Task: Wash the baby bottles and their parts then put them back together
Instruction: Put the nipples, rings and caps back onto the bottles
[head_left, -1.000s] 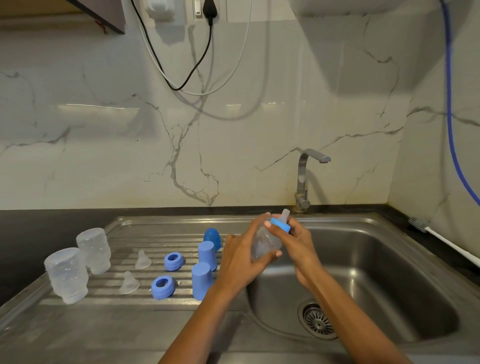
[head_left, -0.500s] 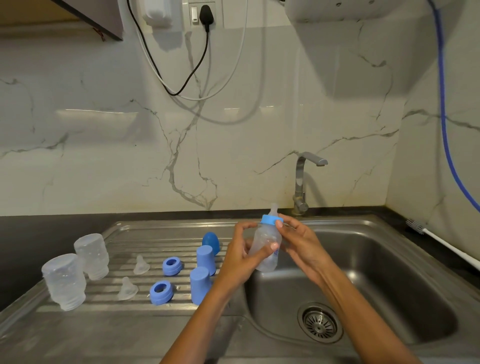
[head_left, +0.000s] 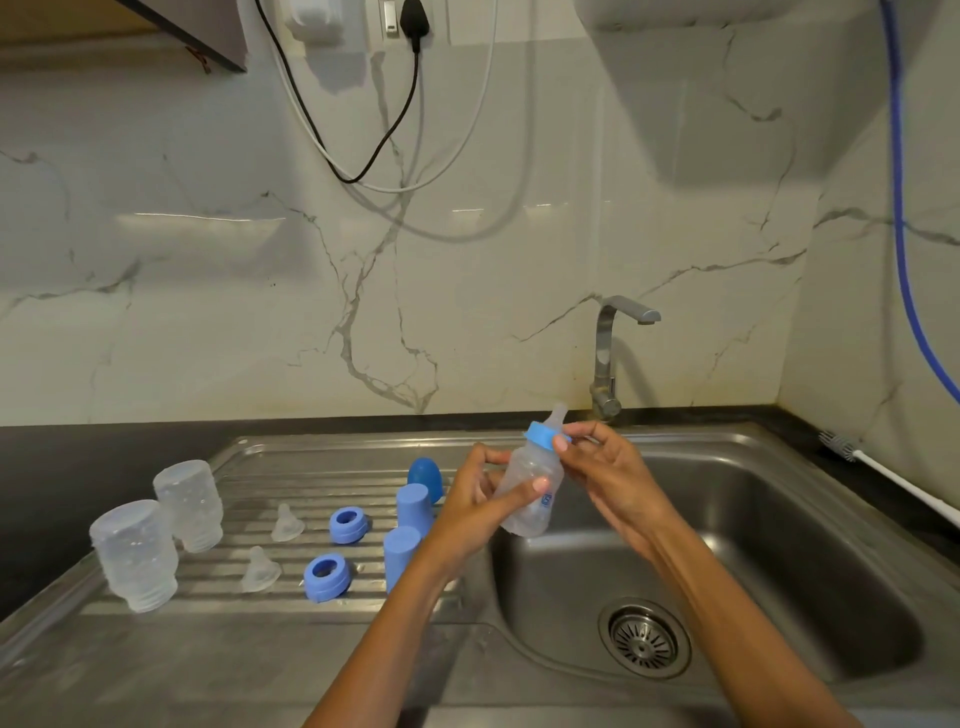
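My left hand (head_left: 475, 501) grips the body of a clear baby bottle (head_left: 530, 491) held tilted over the sink's left edge. My right hand (head_left: 602, 465) pinches its blue collar ring (head_left: 543, 435), from which a clear teat (head_left: 557, 415) sticks up. On the ribbed drainboard (head_left: 249, 467) stand two clear bottles upside down (head_left: 136, 556) (head_left: 189, 504). Beside them lie two loose teats (head_left: 287, 524) (head_left: 260, 570), two blue rings (head_left: 348, 525) (head_left: 326, 577), two blue caps (head_left: 414, 508) (head_left: 400, 556) and a darker blue cap (head_left: 425, 475).
The steel sink basin (head_left: 753, 587) with its drain (head_left: 644, 636) lies to the right, the tap (head_left: 610, 353) behind it with no water running. A white bottle brush (head_left: 883, 478) rests on the dark counter at the far right. Cables hang on the marble wall.
The bottle has tipped from near upright to leaning right, and my right hand's fingers have shifted on the blue ring. Parts on the drainboard stay put.
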